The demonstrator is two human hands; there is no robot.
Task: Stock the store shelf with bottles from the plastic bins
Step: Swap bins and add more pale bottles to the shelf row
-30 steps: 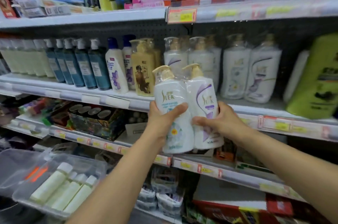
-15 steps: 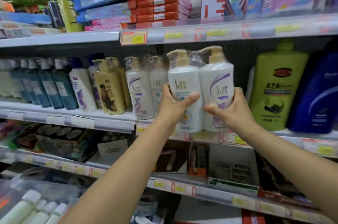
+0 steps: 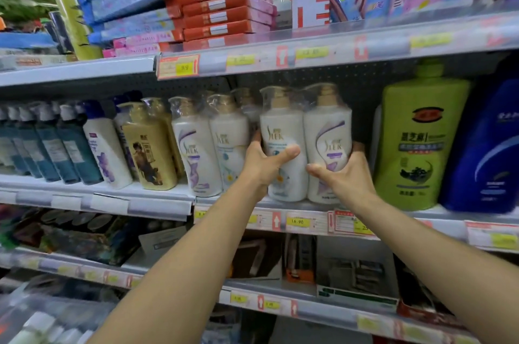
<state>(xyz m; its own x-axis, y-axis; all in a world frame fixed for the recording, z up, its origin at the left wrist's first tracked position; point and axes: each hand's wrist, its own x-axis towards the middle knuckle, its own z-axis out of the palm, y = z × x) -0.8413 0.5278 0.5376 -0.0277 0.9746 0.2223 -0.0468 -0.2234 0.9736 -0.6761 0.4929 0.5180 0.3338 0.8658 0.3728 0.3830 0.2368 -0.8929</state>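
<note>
Clear plastic bin [image 3: 42, 312] (blurred, lower left, nearest the camera): white tubes [image 3: 36, 326] inside, detail not legible.

Left hand [image 3: 266, 163]: grasps the twin pack [image 3: 325, 124] from its left flank, thumb across the front of the left bottle.

Right hand [image 3: 345, 180]: grasps the same pack from its right flank, thumb low on the right bottle's front.

Twin pack: two white pump bottles in clear wrap, long axis upright, pumps on top. It lies directly ahead of and between the hands, both equally near. Its base is at the front lip of the shelf [image 3: 421, 215]; whether its weight is fully down cannot be told.

Slot: between a second twin pack [image 3: 210, 147] on the left and the green bottle [image 3: 421, 147] on the right (close on both sides).

Judged next: a straight push rearward toward the pegboard back [image 3: 365, 85], with the pack upright.
</note>
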